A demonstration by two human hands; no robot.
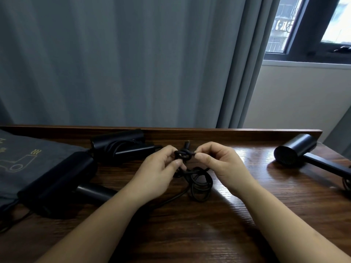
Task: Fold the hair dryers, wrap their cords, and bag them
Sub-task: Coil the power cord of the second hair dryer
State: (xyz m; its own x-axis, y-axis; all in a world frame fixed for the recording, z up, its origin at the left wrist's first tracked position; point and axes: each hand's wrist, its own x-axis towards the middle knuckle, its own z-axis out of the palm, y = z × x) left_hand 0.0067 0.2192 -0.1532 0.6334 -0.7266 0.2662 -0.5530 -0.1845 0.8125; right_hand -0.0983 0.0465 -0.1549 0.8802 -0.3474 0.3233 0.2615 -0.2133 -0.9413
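Observation:
A black cord lies in loose coils on the wooden table in front of me, running left to a black hair dryer. My left hand and my right hand both pinch a small knot-like bundle of that cord just above the coils. Behind it, near the back ledge, a folded black hair dryer has its cord wrapped around it. At the far right lies an unfolded black hair dryer with its handle pointing right.
A dark grey drawstring bag with a gold dryer print lies flat at the left, partly under the near dryer. A raised wooden ledge borders the table's back. Grey curtains hang behind, with a window at the upper right.

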